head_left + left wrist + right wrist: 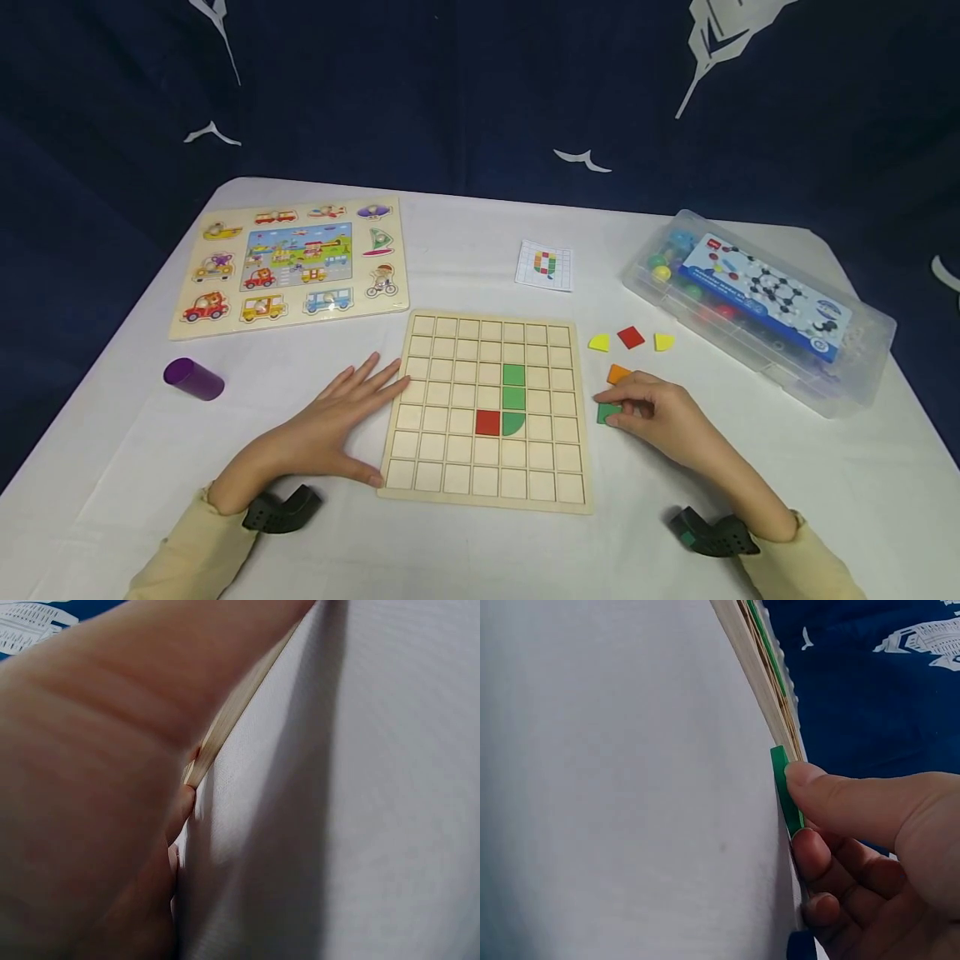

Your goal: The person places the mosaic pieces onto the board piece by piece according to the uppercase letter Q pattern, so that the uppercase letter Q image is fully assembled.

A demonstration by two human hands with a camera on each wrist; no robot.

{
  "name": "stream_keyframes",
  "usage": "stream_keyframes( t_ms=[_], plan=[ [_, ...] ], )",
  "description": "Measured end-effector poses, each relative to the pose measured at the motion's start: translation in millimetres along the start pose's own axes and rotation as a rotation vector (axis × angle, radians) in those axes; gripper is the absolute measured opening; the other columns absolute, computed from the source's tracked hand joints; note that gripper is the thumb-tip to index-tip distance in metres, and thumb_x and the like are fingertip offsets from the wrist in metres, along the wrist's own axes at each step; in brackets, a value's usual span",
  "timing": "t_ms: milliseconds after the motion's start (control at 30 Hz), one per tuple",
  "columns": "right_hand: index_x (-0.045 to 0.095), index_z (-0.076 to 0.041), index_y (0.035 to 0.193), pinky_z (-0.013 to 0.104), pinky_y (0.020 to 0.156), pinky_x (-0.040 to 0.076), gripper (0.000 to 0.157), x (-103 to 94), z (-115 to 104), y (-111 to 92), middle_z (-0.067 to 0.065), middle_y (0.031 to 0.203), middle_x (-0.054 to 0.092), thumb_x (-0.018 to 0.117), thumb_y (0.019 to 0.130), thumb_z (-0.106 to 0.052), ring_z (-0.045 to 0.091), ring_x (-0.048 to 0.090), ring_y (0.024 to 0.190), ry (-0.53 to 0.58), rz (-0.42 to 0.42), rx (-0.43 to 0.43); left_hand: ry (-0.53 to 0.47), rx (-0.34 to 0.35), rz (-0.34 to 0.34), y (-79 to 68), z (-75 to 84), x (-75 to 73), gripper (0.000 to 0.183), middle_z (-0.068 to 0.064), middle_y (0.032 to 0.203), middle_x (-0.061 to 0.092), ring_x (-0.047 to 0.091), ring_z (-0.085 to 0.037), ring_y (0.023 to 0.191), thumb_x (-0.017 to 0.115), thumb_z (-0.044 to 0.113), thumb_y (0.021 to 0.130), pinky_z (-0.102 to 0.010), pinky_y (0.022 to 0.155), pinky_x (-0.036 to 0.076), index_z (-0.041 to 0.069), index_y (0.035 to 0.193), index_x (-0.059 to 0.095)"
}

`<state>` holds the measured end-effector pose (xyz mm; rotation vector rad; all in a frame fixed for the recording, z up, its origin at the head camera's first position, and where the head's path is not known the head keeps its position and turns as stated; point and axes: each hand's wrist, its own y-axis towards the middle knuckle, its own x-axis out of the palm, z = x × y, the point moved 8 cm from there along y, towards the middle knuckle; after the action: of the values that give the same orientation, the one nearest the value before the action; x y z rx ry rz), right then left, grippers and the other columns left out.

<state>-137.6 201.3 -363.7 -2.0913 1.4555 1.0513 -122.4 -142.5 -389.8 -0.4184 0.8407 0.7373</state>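
A wooden grid board (438, 446) lies on the white table, holding two green square tiles (513, 387), a green quarter-round tile (513, 423) and a red square tile (487, 422). My left hand (330, 433) has its fingers spread, with fingertips and thumb touching the board's left edge. Just right of the board, my right hand (663, 412) pinches a green tile (784, 787) between thumb and finger, low over the cloth. Beyond that hand are an orange tile (618, 373), partly covered, a red tile (631, 337) and two yellow quarter-round tiles (599, 342).
Behind the board lies a small pattern card (544, 265). A vehicle puzzle board (292, 267) lies at the back left, with a purple cylinder (193, 379) in front of it. At the right is a clear plastic box (761, 312) with coloured balls.
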Motion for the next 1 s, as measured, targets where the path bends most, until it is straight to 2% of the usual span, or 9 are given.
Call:
stream_keyframes(
  t_ms=[233, 400, 567, 667, 767, 1000],
  plan=[
    [0.071, -0.012, 0.089, 0.020, 0.052, 0.037, 0.027, -0.7, -1.7, -0.3, -0.009, 0.073, 0.051, 0.079, 0.069, 0.002, 0.008, 0.045, 0.065, -0.007, 0.021, -0.029, 0.004, 0.011, 0.002, -1.2, 1.2, -1.6, 0.118, -0.007, 0.155, 0.010, -0.007, -0.029, 0.140, 0.071, 0.068, 0.057, -0.050, 0.108, -0.004, 0.011, 0.149, 0.024],
    [0.064, -0.015, 0.083, 0.021, 0.050, 0.035, 0.028, -2.3, -3.5, -0.1, -0.009, 0.068, 0.048, 0.080, 0.068, 0.002, 0.009, 0.043, 0.060, -0.025, 0.027, -0.028, 0.007, 0.012, 0.003, -1.7, 0.9, -1.3, 0.118, -0.006, 0.155, 0.010, -0.007, -0.029, 0.140, 0.071, 0.068, 0.057, -0.050, 0.108, -0.003, 0.012, 0.149, 0.023],
    [0.057, -0.016, 0.080, 0.020, 0.053, 0.042, 0.032, -6.1, -6.7, 1.2, -0.009, 0.068, 0.051, 0.078, 0.069, 0.005, 0.008, 0.048, 0.060, -0.033, 0.042, -0.034, 0.009, 0.010, 0.003, -1.5, 0.5, -0.7, 0.118, -0.006, 0.155, 0.010, -0.007, -0.028, 0.140, 0.071, 0.068, 0.057, -0.050, 0.108, -0.003, 0.012, 0.150, 0.023],
    [0.062, -0.010, 0.089, 0.019, 0.062, 0.049, 0.029, -6.2, -8.5, 3.2, -0.007, 0.078, 0.059, 0.075, 0.071, 0.009, 0.009, 0.056, 0.069, 0.030, 0.049, -0.049, 0.004, 0.008, 0.003, -1.4, 0.5, -0.7, 0.118, -0.006, 0.155, 0.010, -0.007, -0.028, 0.140, 0.072, 0.067, 0.057, -0.050, 0.108, -0.003, 0.013, 0.150, 0.023],
    [0.065, -0.004, 0.100, 0.020, 0.067, 0.051, 0.028, -3.5, -11.7, 8.0, -0.002, 0.087, 0.063, 0.071, 0.076, 0.009, 0.012, 0.060, 0.075, 0.142, 0.030, -0.053, -0.003, 0.008, 0.003, -1.2, -0.1, -0.7, 0.118, -0.005, 0.155, 0.010, -0.007, -0.027, 0.140, 0.072, 0.067, 0.057, -0.050, 0.108, -0.003, 0.013, 0.150, 0.023],
    [0.062, 0.008, 0.107, 0.034, 0.068, 0.055, 0.022, 9.5, -28.2, 29.3, 0.013, 0.089, 0.066, 0.062, 0.085, 0.007, 0.025, 0.066, 0.074, 0.476, -0.067, -0.005, 0.005, 0.015, 0.006, -0.6, -1.8, 0.3, 0.118, -0.005, 0.155, 0.009, -0.007, -0.027, 0.140, 0.071, 0.069, 0.057, -0.050, 0.108, -0.003, 0.014, 0.150, 0.023]
  ],
)
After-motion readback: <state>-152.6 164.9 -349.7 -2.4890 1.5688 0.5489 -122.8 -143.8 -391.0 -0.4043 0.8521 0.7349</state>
